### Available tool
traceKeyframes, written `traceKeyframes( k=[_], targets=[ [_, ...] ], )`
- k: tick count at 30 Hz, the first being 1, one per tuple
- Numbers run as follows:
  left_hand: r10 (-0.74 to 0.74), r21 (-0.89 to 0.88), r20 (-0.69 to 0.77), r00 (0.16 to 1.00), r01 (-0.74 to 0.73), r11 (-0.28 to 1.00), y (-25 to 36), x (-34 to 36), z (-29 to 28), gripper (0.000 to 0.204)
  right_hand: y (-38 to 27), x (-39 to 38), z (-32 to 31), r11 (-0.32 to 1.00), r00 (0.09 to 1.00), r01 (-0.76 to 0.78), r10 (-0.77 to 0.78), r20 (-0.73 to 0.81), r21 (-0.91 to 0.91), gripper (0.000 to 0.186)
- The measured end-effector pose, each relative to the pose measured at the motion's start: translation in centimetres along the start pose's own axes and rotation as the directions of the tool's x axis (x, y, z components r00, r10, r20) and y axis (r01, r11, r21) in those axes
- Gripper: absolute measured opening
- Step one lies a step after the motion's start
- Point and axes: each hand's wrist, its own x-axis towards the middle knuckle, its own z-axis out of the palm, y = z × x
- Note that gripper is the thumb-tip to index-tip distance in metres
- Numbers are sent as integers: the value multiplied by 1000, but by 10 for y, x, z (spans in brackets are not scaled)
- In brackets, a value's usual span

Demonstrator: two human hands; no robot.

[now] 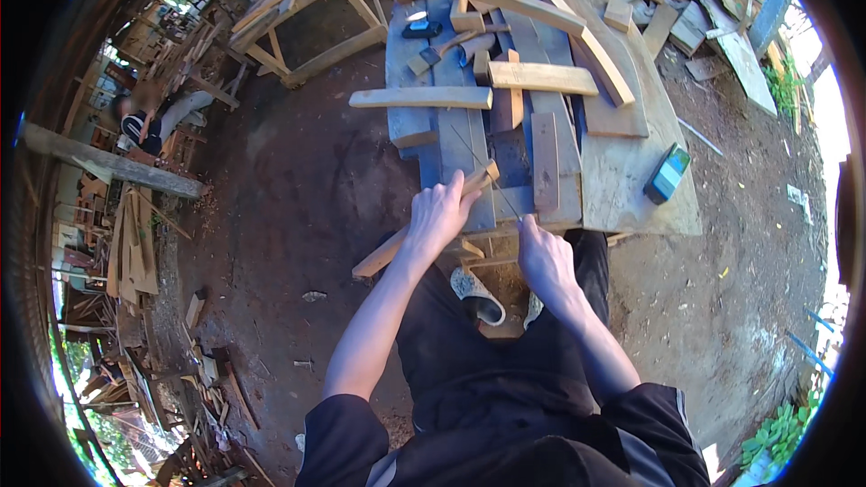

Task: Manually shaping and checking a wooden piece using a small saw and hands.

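Note:
My left hand (437,215) grips a long pale wooden strip (379,261), which slants up to the right against the near edge of a makeshift plank workbench (613,207). My right hand (543,257) is closed on the near end of a thin, long metal tool (505,201), like a file or blade, which crosses the strip's upper end. A narrow block (546,167) lies to the right of the tool. Several curved and straight pieces (419,97) lie across the bench top, along with dark small objects (422,29). A green-and-black device (667,171) sits at the right.
A wooden frame (329,59) stands at the back left. Another person (144,126) is among wood piles on the left, near a grey beam (135,171). Scrap boards (686,32) are heaped at the back right. My legs and boots (469,293) are under the bench's near edge.

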Motion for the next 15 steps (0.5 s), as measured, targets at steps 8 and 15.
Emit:
traceKeyframes(
  k=[8, 15],
  targets=[
    [48, -39, 23, 999, -47, 998, -5, 1, -4, 35, -7, -17, -24, 999, 997, -39, 38, 74, 15, 12],
    [52, -22, 38, 998, -52, 998, -1, 1, -1, 32, -16, 57, 13, 998, 993, -53, 57, 103, -38, 13]
  ],
)
